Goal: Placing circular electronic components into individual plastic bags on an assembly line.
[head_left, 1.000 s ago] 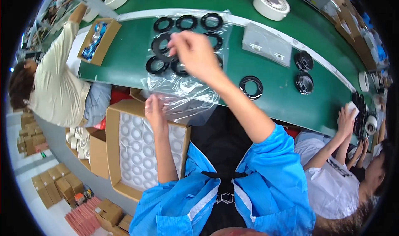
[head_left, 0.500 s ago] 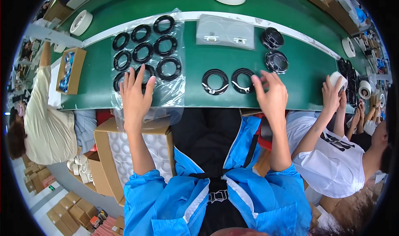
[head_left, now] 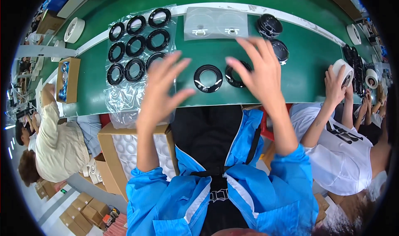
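My left hand (head_left: 163, 86), somewhat blurred, hovers over the right edge of a clear plastic sheet (head_left: 118, 98) with its fingers spread and nothing in it. Several black rings (head_left: 115, 42) lie in rows on that sheet; my fingers partly cover one. On the green table in front of me sits a loose black ring (head_left: 196, 79). Beside it lies another black ring (head_left: 230, 81), partly hidden by my right hand (head_left: 262, 72), which is open above it, fingers apart. Just beyond that hand are two round black parts, one farther (head_left: 269, 25) and one nearer (head_left: 280, 51).
A translucent flat plastic piece (head_left: 216, 14) with two circular outlines lies at the back. Left stands a small cardboard box (head_left: 75, 80) holding blue items. Below the table edge, a carton (head_left: 106, 153) holds white round-celled packing. A co-worker at right holds a white round part (head_left: 341, 68).
My left hand has moved right, off the middle of the ringed sheet. My right hand has shifted left and farther over the loose ring. The whole view has shifted slightly.
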A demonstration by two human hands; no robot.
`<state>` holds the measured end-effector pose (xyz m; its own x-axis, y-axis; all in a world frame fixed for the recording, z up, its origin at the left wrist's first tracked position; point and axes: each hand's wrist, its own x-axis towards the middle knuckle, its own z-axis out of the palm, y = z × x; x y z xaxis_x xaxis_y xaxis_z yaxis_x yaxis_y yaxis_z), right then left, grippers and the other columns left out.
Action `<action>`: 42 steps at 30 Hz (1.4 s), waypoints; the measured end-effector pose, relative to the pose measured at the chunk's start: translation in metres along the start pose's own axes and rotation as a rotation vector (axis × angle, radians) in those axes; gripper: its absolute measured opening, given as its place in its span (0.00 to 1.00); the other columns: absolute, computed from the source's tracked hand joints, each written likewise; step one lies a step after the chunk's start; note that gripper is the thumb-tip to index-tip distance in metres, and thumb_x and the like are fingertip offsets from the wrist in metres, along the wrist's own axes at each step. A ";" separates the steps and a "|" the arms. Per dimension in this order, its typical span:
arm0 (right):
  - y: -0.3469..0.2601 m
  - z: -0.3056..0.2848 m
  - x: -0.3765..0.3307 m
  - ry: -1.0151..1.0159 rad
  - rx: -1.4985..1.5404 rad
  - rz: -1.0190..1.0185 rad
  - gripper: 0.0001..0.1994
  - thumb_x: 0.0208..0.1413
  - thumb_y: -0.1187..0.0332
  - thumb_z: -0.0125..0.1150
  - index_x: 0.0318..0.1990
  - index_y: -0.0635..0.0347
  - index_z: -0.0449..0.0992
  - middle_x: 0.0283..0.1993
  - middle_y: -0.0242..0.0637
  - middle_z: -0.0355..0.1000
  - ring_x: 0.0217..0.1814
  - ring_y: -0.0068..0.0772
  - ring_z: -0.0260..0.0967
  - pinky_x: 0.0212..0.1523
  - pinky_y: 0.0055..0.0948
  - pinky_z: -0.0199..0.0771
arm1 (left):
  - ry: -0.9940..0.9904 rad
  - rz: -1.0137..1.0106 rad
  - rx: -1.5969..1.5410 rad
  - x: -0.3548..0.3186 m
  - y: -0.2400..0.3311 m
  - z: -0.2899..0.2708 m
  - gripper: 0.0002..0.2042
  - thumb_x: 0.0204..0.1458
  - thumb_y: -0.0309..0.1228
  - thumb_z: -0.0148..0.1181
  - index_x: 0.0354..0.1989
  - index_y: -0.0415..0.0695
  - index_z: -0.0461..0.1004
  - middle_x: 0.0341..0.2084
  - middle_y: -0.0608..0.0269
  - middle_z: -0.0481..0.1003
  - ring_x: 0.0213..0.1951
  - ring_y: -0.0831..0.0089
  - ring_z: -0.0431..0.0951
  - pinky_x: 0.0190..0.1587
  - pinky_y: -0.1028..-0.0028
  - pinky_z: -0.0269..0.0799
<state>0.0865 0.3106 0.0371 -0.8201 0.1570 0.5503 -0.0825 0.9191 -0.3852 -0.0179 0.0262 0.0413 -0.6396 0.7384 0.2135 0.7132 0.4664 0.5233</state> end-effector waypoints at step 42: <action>-0.050 -0.036 -0.030 -0.061 0.306 -0.333 0.07 0.59 0.68 0.75 0.41 0.60 0.86 0.55 0.40 0.84 0.50 0.39 0.83 0.52 0.36 0.84 | -0.506 -0.443 -1.702 0.009 0.008 0.022 0.18 0.73 0.37 0.64 0.57 0.32 0.83 0.53 0.47 0.87 0.51 0.60 0.89 0.56 0.62 0.85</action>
<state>0.1360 0.2728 0.0665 -0.7517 -0.1588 0.6401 -0.5031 0.7656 -0.4009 -0.0117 0.0471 0.0289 -0.3097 0.9226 -0.2301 -0.7042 -0.0599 0.7075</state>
